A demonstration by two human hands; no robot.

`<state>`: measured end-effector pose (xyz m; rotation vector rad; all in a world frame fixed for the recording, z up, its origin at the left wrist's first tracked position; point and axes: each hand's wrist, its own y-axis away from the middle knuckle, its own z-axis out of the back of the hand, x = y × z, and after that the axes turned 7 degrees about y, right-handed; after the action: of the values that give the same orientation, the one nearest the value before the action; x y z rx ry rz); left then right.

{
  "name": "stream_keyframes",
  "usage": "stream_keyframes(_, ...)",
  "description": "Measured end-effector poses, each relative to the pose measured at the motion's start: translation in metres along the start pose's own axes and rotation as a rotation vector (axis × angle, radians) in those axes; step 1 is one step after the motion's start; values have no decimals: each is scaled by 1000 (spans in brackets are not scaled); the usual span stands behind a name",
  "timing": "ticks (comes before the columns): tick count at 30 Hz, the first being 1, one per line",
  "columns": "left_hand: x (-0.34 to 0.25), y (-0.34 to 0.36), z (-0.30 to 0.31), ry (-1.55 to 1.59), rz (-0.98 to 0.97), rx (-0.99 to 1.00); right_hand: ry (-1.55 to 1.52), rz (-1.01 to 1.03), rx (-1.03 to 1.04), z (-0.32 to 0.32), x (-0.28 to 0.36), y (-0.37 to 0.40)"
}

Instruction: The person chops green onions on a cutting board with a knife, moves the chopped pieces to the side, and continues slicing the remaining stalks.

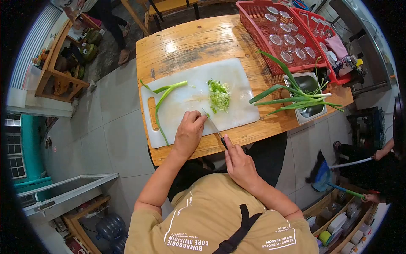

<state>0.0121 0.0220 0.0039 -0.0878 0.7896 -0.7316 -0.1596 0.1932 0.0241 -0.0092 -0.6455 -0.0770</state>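
The right hand (239, 160) has its fingers clamped on the knife (216, 127), maybe to steady it over the board's (198, 76) near edge. The left hand's (189, 129) fingers bunch beside it; I can't tell what they hold. Chopped greens (219, 96) lie farther, perhaps leaving room.

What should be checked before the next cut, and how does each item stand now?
1. Knife held in the right hand: ok.
2. Left hand well clear of the knife: not ok, I'd judge; its fingers sit close beside it.
3. What the left hand holds: cannot tell, mostly hidden.
4. Cutting board fully on the table: ok.
5. Chopped greens clear of the left hand: ok, apart from it.
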Motion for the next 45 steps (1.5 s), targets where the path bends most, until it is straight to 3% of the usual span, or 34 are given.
stream_keyframes(14, -1, 0, 0, -12, -11, 23, -127, 3, 40, 0, 0, -6)
stream_keyframes(17, -1, -1, 1, -15, -12, 33, -104, -38, 99, 5, 3, -10)
stream_keyframes(29, -3, -3, 2, -30, 0, 50, -81, 32, 8, -7, 3, -13)
stream_keyframes(41, -2, 0, -2, -14, 2, 2, 14, -24, 116, -5, 4, -8)
stream_keyframes(45, -2, 0, -4, -16, 7, 3, 21, 7, 44, -14, 1, -14)
